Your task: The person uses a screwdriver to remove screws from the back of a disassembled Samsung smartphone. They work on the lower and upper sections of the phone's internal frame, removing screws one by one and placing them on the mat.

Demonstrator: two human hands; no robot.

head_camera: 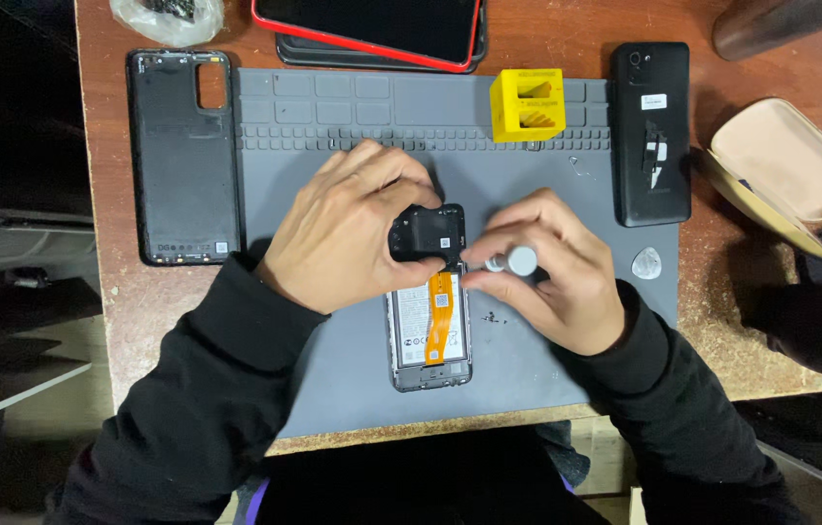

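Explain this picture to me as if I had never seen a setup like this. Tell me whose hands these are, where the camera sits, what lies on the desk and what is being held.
There is one picture, taken by a camera worn on a person's head, looking straight down at that person's own two bare hands in black sleeves.

A grey work mat lies on a brown desk. At its middle lies an opened phone, its back off, with an orange ribbon strip showing inside.

The left hand grips a black inner cover piece at the phone's top end. The right hand holds a small screwdriver with a pale round cap.

Around them: a black back cover at the left, a yellow block at the mat's top, another black phone at the right, and a beige open case.
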